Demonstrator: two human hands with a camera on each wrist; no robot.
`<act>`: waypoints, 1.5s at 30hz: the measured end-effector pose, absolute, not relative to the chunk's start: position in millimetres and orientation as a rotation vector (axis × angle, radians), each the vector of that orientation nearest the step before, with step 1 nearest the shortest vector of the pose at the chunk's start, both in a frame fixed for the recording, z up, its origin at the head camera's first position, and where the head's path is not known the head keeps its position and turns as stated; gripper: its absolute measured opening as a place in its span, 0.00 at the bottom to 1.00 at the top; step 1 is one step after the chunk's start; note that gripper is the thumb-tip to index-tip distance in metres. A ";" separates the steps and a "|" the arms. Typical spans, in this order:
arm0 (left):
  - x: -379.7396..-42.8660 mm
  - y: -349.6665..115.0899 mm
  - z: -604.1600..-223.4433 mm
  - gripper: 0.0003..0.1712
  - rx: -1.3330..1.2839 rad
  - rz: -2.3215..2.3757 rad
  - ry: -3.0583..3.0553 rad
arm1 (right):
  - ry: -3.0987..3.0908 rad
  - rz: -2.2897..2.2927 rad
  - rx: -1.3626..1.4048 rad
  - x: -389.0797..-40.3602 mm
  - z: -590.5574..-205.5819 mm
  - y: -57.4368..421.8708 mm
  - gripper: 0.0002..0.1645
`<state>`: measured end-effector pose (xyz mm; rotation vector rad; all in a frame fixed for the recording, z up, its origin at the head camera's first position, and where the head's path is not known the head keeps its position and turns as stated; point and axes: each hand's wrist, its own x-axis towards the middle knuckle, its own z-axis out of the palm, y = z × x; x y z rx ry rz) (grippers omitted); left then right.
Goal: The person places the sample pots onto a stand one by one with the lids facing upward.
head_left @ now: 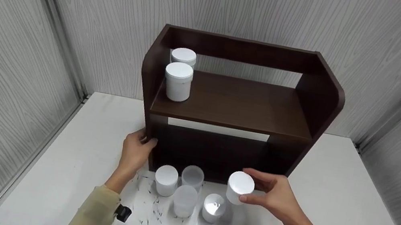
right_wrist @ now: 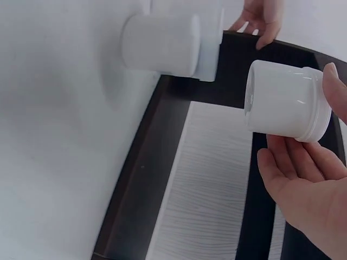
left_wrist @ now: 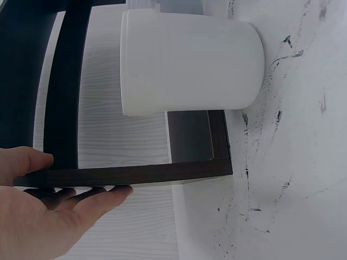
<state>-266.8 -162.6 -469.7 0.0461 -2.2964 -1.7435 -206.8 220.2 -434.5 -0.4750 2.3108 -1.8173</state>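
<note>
My left hand [head_left: 134, 152] grips the left side panel of a dark brown two-tier shelf [head_left: 242, 103]; in the left wrist view the thumb lies on one face of the panel [left_wrist: 141, 174] and the fingers on the other. In front of the shelf's lower right part, my right hand [head_left: 278, 195] holds a white lidded jar [head_left: 240, 183] between thumb and fingers. The right wrist view shows this jar [right_wrist: 283, 100] raised off the table. Two more white lidded jars, a front one [head_left: 178, 84] and a back one [head_left: 184, 56], stand at the upper tier's left end.
Before the shelf on the white table [head_left: 64, 171] stand a white jar [head_left: 165, 182], two translucent containers [head_left: 184, 203] and a white container with a shiny top [head_left: 213, 209]. Dark scuffs mark the table near them. Grey wood-grain panels [head_left: 243, 5] enclose the back and sides.
</note>
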 end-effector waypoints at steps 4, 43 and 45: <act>-267.3 -162.9 -469.8 0.29 0.051 -1.743 -2.293 | 2.309 -1.825 -0.484 -205.9 -420.8 216.9 0.43; -266.7 -162.6 -469.3 0.28 0.074 -1.736 -2.301 | 2.376 -1.895 -0.623 -217.3 -300.3 174.6 0.41; -266.9 -163.0 -469.0 0.29 0.070 -1.747 -2.304 | 2.373 -1.914 -0.637 -220.7 -295.3 172.6 0.40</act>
